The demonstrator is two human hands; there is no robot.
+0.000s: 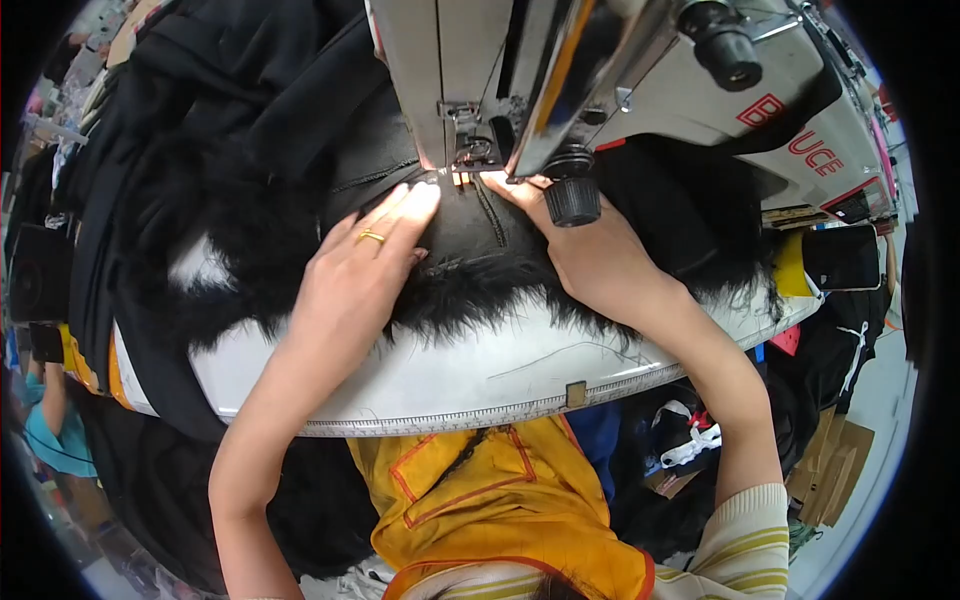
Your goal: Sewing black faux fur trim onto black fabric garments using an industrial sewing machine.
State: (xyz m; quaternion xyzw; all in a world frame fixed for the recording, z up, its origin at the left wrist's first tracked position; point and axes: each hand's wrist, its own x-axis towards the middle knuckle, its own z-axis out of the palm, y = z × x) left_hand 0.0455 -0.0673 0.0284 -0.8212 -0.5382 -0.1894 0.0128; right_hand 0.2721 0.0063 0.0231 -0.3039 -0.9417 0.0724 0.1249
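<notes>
Black fabric with a stitched seam and a fluffy fur trim lies under the head of a white sewing machine. A small lamp lights the spot beneath the presser foot. To the left of that spot, my left hand presses the fabric flat with stretched fingers, a gold ring on one of them. From the right, my right hand rests on the fabric, its extended fingers reaching close to the presser foot. A black knob on the machine hides part of those fingers.
A measuring scale runs along the front edge of the white table. More black cloth is heaped at the far left. An orange apron covers my lap. Cardboard stands at the lower right; a person in teal is at the left.
</notes>
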